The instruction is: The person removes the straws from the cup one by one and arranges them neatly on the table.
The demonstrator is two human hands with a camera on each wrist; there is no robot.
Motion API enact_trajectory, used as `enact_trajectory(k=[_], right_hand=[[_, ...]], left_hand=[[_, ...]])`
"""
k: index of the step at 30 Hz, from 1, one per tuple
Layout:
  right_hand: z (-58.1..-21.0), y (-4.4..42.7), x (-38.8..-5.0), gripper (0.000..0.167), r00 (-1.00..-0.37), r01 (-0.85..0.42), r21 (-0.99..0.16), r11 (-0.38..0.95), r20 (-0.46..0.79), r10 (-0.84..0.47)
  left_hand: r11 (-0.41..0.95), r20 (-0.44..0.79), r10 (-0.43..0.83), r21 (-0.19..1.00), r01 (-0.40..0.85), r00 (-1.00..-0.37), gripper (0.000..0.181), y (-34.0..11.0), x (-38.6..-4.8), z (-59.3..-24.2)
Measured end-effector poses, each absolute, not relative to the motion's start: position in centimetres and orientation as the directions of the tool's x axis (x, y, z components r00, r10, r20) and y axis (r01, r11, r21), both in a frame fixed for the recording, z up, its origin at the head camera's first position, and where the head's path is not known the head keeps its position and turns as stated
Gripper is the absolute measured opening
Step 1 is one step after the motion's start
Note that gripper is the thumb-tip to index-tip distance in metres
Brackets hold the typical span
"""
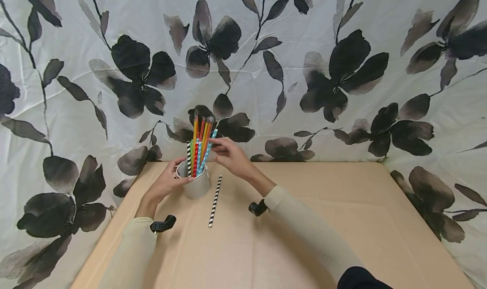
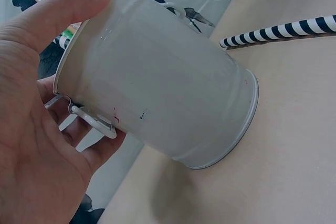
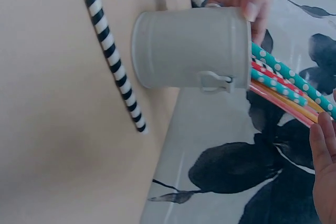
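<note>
A small white metal pail [image 1: 197, 189] with side handles stands upright near the table's far left part, holding several straws. My left hand [image 1: 164, 185] grips its rim; in the left wrist view the thumb [image 2: 79, 8] lies over the edge, with fingers behind a handle. Among the straws are a blue dotted straw [image 1: 206, 155], a red dotted one [image 1: 195, 158] and plain orange ones. My right hand [image 1: 233, 158] is at the straws' upper right, its fingers fairly straight beside the blue dotted straw. Whether they touch it is unclear.
A black-and-white striped straw [image 1: 214, 202] lies on the tan tabletop [image 1: 323, 225], right of the pail and nearer me. A white cloth [image 1: 281, 111] with dark flowers hangs behind the table's far edge. Both wrists wear black devices.
</note>
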State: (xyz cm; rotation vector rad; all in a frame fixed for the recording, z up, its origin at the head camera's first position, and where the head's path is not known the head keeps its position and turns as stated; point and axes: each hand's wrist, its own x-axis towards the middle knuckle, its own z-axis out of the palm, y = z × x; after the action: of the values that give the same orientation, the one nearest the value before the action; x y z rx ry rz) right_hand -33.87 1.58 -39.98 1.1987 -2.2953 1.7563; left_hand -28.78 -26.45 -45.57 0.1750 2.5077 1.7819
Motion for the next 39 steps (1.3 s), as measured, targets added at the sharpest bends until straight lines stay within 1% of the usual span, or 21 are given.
enact_trajectory(k=[7,13,17,20,28,35,39], right_hand=[[-38.5,2.5,-33.7,0.051,-0.714,-0.6,-0.798,0.054,0.504,-0.487],[-37.9,3.4,-33.6,0.051,-0.721,-0.591,-0.806,0.021,0.517,-0.461],[-37.9,4.0,-33.5,0.051,-0.728,-0.575,-0.818,0.021,0.499,-0.47],[-38.2,4.4,-33.4,0.049,-0.744,-0.554,-0.832,0.043,0.471,-0.474],[-40.5,5.2,-33.7,0.044,-0.787,-0.51,-0.853,0.11,0.411,-0.46],[-42.2,5.4,-33.8,0.042,-0.817,-0.457,-0.881,0.123,0.361,-0.449],[-43.0,5.3,-33.6,0.042,-0.834,-0.414,-0.901,0.132,0.318,-0.45]], left_hand=[[0.349,0.014,0.118,0.936,0.055,-0.993,0.094,-26.5,-28.8,-45.5],[0.349,0.003,0.123,0.936,0.047,-0.992,0.095,-26.4,-28.7,-45.5],[0.351,0.0,0.117,0.936,0.041,-0.993,0.095,-26.4,-28.5,-45.4],[0.342,-0.002,0.123,0.939,0.04,-0.992,0.096,-26.4,-28.6,-45.4],[0.363,-0.011,0.109,0.931,0.029,-0.994,0.097,-26.5,-28.5,-45.6],[0.376,0.004,0.106,0.926,0.043,-0.994,0.096,-26.5,-28.2,-45.6],[0.358,0.015,0.11,0.932,0.053,-0.994,0.094,-26.5,-28.0,-45.5]])
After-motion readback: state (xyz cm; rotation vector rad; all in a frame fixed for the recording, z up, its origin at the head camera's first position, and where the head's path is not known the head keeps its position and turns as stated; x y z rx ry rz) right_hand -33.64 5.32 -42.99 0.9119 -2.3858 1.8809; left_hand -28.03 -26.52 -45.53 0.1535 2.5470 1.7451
